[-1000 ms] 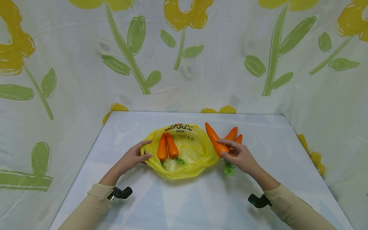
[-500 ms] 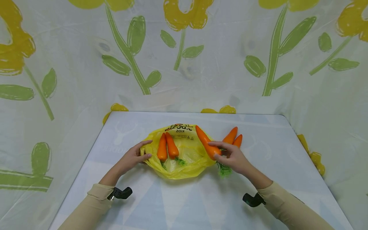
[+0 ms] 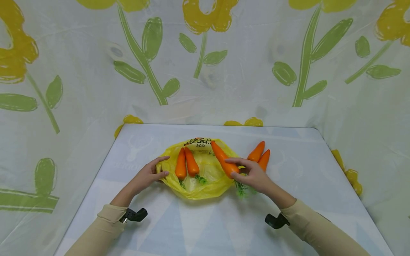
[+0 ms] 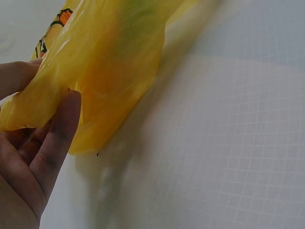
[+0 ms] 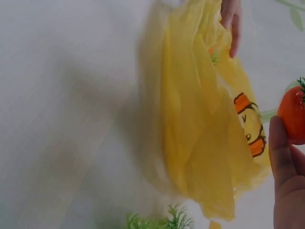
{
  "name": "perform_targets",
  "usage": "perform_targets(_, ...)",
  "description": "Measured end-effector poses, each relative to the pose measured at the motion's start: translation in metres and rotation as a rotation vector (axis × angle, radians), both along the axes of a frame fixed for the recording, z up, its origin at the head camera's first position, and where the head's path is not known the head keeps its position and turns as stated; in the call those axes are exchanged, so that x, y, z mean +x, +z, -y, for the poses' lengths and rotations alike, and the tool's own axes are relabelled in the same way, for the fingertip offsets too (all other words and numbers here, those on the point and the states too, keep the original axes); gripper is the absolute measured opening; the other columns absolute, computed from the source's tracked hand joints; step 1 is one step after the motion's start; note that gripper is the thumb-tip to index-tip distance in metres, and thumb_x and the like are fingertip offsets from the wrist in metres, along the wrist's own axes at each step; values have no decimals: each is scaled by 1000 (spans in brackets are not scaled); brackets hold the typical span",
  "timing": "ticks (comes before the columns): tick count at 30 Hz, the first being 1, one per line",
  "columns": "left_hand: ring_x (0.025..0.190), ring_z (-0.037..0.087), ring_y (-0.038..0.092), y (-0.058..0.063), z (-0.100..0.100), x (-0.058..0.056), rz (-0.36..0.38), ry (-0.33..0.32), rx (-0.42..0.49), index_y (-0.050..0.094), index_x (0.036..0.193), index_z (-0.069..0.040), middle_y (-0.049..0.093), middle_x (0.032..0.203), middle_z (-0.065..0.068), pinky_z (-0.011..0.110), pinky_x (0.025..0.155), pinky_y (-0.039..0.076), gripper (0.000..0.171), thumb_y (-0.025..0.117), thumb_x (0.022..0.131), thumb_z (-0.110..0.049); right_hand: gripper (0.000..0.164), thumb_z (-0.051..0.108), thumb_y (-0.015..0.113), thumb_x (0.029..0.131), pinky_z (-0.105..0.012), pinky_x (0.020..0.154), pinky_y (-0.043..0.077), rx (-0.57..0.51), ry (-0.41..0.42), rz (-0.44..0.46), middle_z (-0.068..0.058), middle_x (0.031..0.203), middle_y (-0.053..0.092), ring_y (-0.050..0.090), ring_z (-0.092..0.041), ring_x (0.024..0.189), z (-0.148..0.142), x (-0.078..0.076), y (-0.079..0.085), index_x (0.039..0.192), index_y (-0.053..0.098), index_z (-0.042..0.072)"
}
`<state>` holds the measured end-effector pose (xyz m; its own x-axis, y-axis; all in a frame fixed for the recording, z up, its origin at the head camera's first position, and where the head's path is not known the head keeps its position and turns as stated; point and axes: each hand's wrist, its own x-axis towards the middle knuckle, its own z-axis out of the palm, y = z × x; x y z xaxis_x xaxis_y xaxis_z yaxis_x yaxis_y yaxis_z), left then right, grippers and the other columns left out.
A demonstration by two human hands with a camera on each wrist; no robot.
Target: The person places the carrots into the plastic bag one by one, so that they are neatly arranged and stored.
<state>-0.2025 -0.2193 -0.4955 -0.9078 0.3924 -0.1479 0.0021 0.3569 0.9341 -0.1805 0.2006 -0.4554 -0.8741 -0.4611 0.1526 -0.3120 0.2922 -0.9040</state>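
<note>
Currently I see the right hand (image 3: 251, 175) with its grip closed to a carrot's width, pinching that carrot (image 3: 222, 159) over the right side of the yellow bag (image 3: 209, 170). The left hand (image 3: 148, 172) pinches the bag's left edge. Two carrots (image 3: 180, 165) lie inside; two others (image 3: 256, 152) rest on the tabletop (image 3: 205, 227) beside it.

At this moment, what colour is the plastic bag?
The plastic bag is yellow, with dark lettering near its far edge; the head view shows it best.
</note>
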Motion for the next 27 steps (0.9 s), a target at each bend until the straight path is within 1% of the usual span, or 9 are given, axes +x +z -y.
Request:
perform_targets(8, 98, 28, 65, 0, 0, 0, 13, -5, 17, 34, 158, -11, 37, 153, 26, 34, 79, 61, 68, 68, 100, -22, 40, 23, 73, 96, -29, 89, 58, 47, 18, 39, -12, 141, 59, 65, -23, 108, 15, -2, 6, 136, 67, 17)
perform_targets(13, 98, 28, 66, 0, 0, -1, 17, -4, 15, 34, 158, -10, 38, 152, 26, 34, 79, 61, 69, 68, 100, -23, 41, 23, 72, 97, -28, 87, 58, 59, 43, 84, -13, 141, 58, 66, -22, 106, 25, -7, 3, 137, 66, 17)
perform_targets(17, 98, 28, 65, 0, 0, -1, 18, -4, 11, 34, 158, -11, 35, 154, 25, 34, 79, 60, 69, 68, 100, -23, 41, 25, 72, 97, -29, 86, 58, 73, 51, 118, -12, 140, 59, 66, -22, 103, 33, -11, 1, 137, 66, 18)
perform_targets(20, 99, 28, 65, 1, 0, -1, 15, -4, 7, 34, 158, -11, 33, 156, 25, 34, 79, 60, 68, 68, 100, -23, 41, 26, 71, 96, -31, 85, 58, 95, 49, 122, -11, 139, 60, 66, -22, 102, 40, -14, 0, 136, 66, 20)
perform_targets(27, 98, 28, 65, 2, 0, -1, 6, -9, 5, 34, 158, -10, 33, 157, 25, 35, 79, 61, 68, 67, 100, -23, 40, 25, 69, 95, -32, 86, 58, 153, 31, 119, -6, 140, 60, 65, -19, 103, 55, -25, -2, 136, 67, 23)
